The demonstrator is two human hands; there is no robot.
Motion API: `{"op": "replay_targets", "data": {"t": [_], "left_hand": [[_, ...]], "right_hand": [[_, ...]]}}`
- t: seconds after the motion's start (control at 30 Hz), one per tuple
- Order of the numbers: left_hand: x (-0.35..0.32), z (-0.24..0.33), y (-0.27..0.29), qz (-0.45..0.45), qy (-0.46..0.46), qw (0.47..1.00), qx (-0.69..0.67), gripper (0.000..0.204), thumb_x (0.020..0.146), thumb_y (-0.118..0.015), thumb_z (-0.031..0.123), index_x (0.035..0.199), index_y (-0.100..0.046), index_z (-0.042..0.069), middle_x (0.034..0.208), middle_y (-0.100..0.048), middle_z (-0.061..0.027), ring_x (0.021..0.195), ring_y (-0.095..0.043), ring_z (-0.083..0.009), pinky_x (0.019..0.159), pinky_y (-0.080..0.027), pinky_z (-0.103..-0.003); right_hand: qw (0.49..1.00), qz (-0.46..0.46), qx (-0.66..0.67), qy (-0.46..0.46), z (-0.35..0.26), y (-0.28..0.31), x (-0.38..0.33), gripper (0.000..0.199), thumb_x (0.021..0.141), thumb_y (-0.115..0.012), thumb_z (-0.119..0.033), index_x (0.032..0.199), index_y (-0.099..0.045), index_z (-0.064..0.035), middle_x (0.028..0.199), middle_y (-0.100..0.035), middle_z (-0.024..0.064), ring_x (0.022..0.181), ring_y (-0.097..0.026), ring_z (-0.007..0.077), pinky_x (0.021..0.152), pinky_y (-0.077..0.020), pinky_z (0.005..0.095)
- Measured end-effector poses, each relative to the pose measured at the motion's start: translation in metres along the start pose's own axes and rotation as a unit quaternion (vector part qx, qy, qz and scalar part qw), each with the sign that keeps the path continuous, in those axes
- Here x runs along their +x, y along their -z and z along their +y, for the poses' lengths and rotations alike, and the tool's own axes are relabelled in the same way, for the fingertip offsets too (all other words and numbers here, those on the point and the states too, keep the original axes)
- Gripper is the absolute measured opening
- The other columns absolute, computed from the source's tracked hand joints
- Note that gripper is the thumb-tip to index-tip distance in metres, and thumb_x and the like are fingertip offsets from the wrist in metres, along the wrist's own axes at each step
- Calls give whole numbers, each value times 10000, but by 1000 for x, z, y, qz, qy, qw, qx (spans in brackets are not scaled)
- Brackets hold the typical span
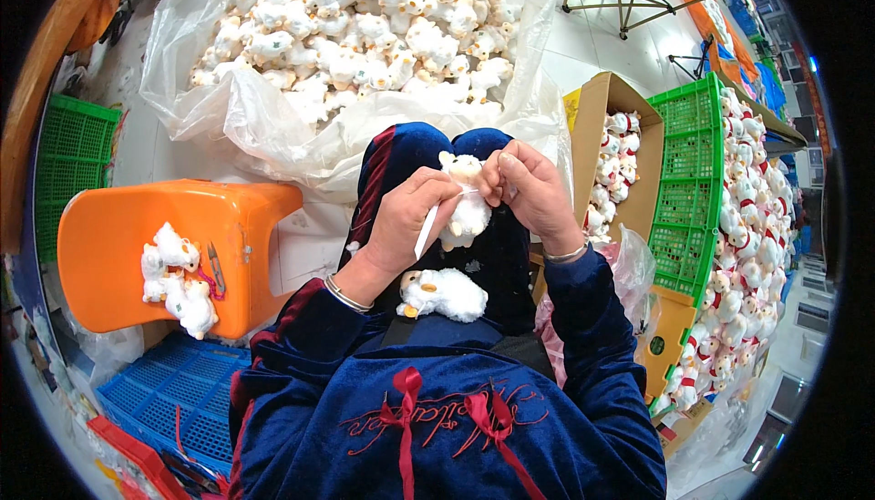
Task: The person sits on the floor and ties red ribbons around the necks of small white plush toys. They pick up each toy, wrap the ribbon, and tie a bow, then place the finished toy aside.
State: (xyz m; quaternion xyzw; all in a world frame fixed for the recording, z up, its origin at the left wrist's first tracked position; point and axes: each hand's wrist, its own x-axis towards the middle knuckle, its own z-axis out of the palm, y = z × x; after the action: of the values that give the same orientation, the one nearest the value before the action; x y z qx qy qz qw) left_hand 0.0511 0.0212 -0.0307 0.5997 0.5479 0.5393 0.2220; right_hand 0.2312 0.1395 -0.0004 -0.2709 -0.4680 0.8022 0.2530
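Observation:
A small white plush animal (469, 213) stands upright above my lap, between my two hands. My left hand (401, 217) is closed at its neck, with a flat white strip (426, 232) sticking down from the fingers. A thin white strand seems to cross the toy's neck toward my right hand (536, 188). That hand is pinched at the other side of the neck; what lies between its fingertips is hidden. On my lap, nearer to me, a second white plush animal (456, 296) lies on its side.
An orange stool (100, 258) at left bears several plush animals and thread snips (217, 268). Ahead, a clear plastic bag (182, 53) is heaped with more. At right stand a cardboard box (588, 126) and a green crate (684, 185), beside toys with red neckbands (743, 245). A blue crate (173, 400) sits lower left.

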Motion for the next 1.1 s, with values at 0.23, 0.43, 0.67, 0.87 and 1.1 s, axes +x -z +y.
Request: {"op": "replay_targets", "data": {"t": [0.23, 0.43, 0.67, 0.87, 1.1], "left_hand": [[-2, 0, 14, -13, 52, 998, -19, 77, 897, -698, -12, 972, -686, -4, 905, -656, -119, 826, -670, -247, 735, -534, -323], [3, 3, 14, -7, 52, 998, -37, 116, 909, -698, 1, 1022, -719, 5, 909, -671, -113, 799, -670, -237, 707, -531, -324], [2, 15, 12, -64, 109, 983, -130, 136, 939, -690, 4, 1062, -749, 5, 929, -718, -94, 821, -681, -148, 726, -521, -263], [2, 10, 19, -137, 206, 938, -243, 176, 978, -625, 65, 1067, -747, -25, 939, -700, -55, 821, -662, -99, 718, -520, -240], [9, 13, 7, -90, 288, 931, -204, 131, 963, -713, 131, 988, -721, 3, 838, -692, 0, 712, -606, -41, 651, -508, -203]], "right_hand": [[959, 26, -276, 57, 13, 9, 1, 177, 1039, -601, -163, 916, -566, -39, 811, -599, 3, 701, -502, 72, 643, -443, 238], [891, 2, -446, 83, 0, -23, -4, 195, 952, -721, -149, 899, -579, -26, 784, -587, 55, 703, -545, 120, 630, -473, 295], [852, 36, -512, 108, 13, -26, -6, 198, 844, -779, -105, 974, -656, -20, 818, -632, 125, 700, -641, 234, 649, -515, 320], [845, 88, -498, 174, 29, -25, -15, 158, 868, -741, -67, 1002, -677, -12, 850, -637, 120, 711, -644, 237, 656, -520, 325], [850, 87, -480, 201, 31, -25, -20, 116, 900, -692, -32, 1009, -668, 0, 881, -638, 130, 714, -638, 246, 653, -515, 337]]}}
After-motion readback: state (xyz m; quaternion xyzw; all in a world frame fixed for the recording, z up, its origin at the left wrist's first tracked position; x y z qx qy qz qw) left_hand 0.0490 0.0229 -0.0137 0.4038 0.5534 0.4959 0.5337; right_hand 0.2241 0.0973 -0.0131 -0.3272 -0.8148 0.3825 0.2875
